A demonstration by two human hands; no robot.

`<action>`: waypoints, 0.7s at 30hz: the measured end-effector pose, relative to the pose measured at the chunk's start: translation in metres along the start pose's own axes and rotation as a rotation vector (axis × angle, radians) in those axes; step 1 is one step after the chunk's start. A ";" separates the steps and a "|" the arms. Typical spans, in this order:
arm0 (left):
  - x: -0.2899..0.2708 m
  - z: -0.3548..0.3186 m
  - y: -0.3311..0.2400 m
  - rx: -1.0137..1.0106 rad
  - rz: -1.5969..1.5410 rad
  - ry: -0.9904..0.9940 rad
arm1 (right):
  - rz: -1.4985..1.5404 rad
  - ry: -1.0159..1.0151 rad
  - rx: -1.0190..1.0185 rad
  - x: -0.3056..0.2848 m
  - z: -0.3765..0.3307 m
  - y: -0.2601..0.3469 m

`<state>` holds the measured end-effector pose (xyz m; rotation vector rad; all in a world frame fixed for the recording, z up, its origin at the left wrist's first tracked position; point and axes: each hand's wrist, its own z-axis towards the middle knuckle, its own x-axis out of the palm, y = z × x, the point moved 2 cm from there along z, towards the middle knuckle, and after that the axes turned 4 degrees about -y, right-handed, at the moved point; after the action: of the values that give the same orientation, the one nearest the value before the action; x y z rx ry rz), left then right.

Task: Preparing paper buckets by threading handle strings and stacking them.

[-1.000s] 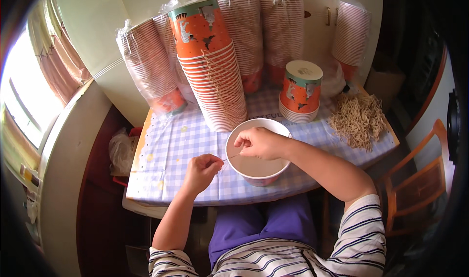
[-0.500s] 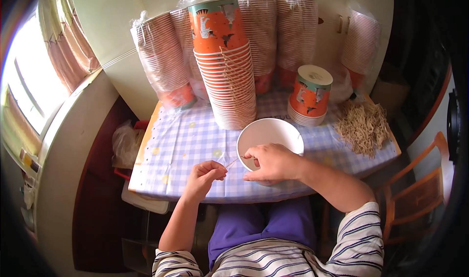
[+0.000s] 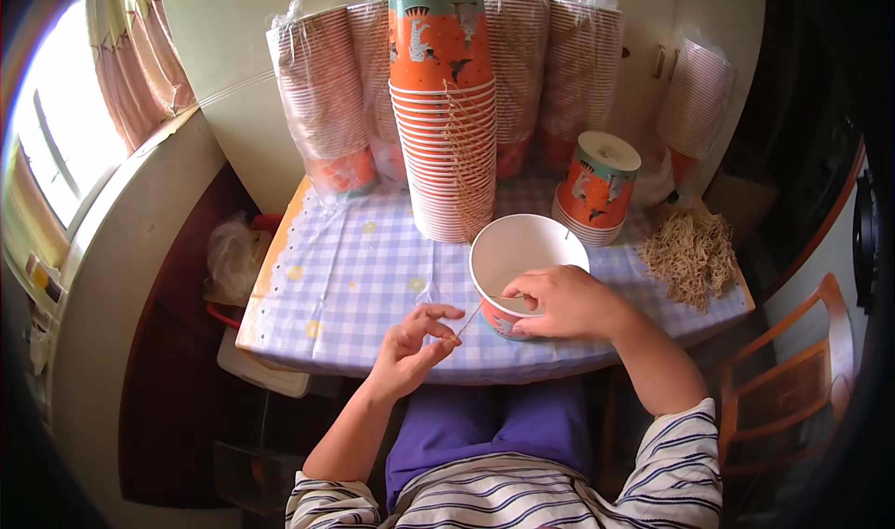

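Right hand (image 3: 564, 302) grips paper cup (image 3: 522, 268) at rim, tilted on worktop (image 3: 354, 277); left hand (image 3: 410, 347) pinches thin string (image 3: 469, 320) beside it.

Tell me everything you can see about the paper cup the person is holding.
The paper cup is a wide, round paper tub, plain white inside and orange with a printed pattern outside. It sits tilted toward the person at the near edge of the checked tablecloth. The right hand grips its near rim, fingers reaching inside. The left hand pinches a thin string that runs to the cup's side. It looks empty.
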<state>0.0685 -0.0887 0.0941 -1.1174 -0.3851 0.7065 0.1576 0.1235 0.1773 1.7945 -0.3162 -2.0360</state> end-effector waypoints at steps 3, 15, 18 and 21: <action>0.004 0.012 0.001 0.031 -0.282 0.017 | 0.053 0.000 0.047 -0.002 0.001 0.002; 0.015 0.029 -0.008 -0.100 -0.586 -0.213 | 0.203 -0.262 -0.182 0.044 0.027 0.010; 0.012 0.026 -0.003 -0.126 -0.636 -0.248 | 0.250 -0.227 -0.163 0.040 0.024 0.011; 0.011 0.026 -0.004 -0.200 -0.685 -0.294 | 0.210 -0.227 -0.210 0.030 0.020 0.012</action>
<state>0.0621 -0.0642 0.1075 -0.9773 -1.0481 0.2201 0.1369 0.0971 0.1586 1.3511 -0.3279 -2.0397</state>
